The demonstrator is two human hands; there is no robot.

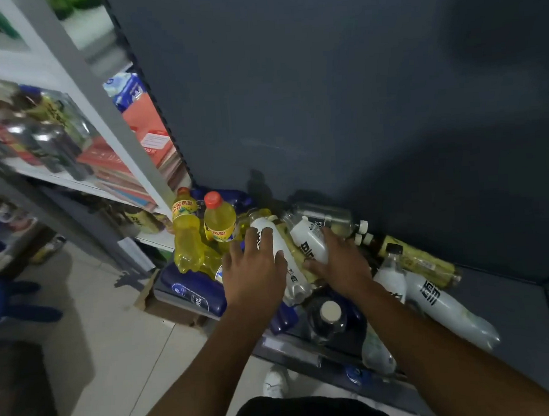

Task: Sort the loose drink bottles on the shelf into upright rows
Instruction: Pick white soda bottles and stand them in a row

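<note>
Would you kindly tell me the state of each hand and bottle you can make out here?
Left hand: holds the left white bottle
Right hand: grips the right white bottle
Left white bottle: lying down
Right white bottle: slanted, in hand
Orange-capped yellow bottle: upright, capped
Far-right white bottle: lying on its side
Dark bottle: upright, capped

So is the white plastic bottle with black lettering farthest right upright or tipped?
Tipped. The white plastic bottle lies on its side on the dark grey shelf.
</note>
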